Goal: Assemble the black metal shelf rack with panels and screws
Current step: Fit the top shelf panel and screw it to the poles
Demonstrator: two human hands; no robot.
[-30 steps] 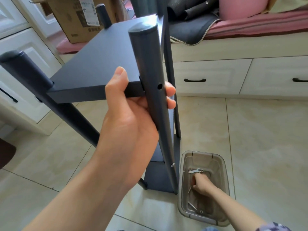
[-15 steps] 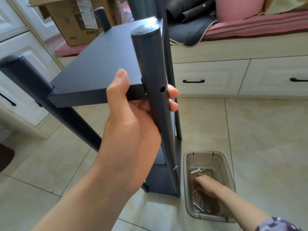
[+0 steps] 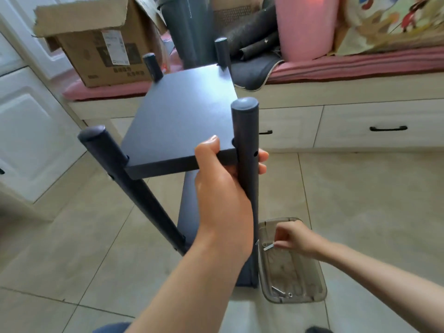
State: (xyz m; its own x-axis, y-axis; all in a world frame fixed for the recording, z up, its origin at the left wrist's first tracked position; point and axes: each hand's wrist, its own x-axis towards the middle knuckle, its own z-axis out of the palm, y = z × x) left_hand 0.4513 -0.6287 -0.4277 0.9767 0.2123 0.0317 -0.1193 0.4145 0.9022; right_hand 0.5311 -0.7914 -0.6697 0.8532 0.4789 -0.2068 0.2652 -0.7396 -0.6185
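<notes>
The black shelf rack stands on the tiled floor in front of me. Its top panel [image 3: 182,116] sits between round posts. My left hand [image 3: 221,186] grips the near right post [image 3: 246,145] and the panel's front corner, thumb on top of the panel, fingers wrapped round behind the post. A screw hole shows in the post beside my fingertips. Lower right, my right hand [image 3: 293,236] is raised over a clear plastic bin [image 3: 314,292] and pinches a small silver screw [image 3: 268,247]. More silver hardware lies in the bin's near end.
A cardboard box [image 3: 101,46] sits on the pink bench cushion behind the rack, beside dark rolled items and a pink cylinder [image 3: 305,27]. White drawers [image 3: 374,126] with black handles run along the back, white cabinets on the left. Beige floor tiles surround the rack.
My right hand has lifted out of the bin holding a small silver screw. The view has pulled back and up, so the whole top panel shows. My left hand keeps its grip.
</notes>
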